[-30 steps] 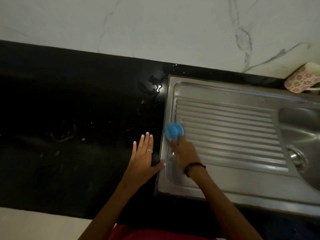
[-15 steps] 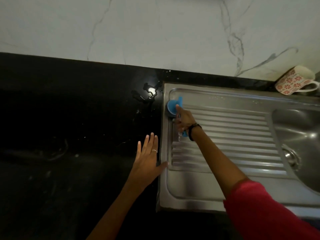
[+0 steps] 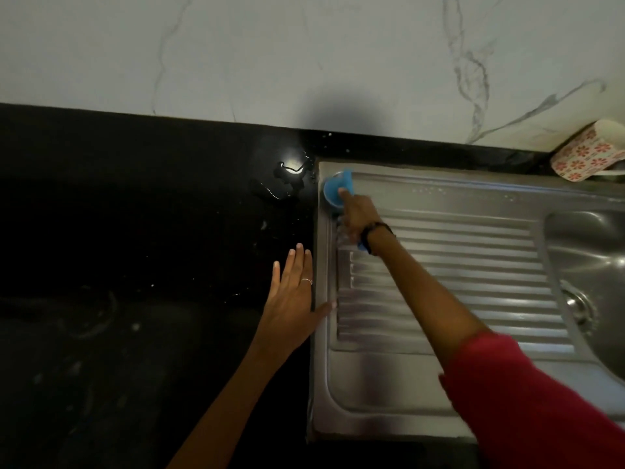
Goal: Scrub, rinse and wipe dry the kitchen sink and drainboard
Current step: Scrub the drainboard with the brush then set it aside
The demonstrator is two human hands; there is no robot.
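Blue scrubber [image 3: 336,191], probably light and wet-slippery, gripped at its handle by the right hand [image 3: 356,216] upper-centre; left hand [image 3: 294,299] lies flat, fingers straight

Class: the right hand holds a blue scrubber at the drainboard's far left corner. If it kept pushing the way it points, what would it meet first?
Probably the drainboard raised back rim, then the black counter strip and wall; depth is uncertain.

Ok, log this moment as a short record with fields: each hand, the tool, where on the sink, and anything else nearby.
right hand: holds blue scrubber
scrubber position: far left corner of drainboard
left hand: flat on black counter, fingers straight, thumb at the sink's edge
sink basin: right, drain visible
nearby: floral mug on its side by the wall; water puddle on counter
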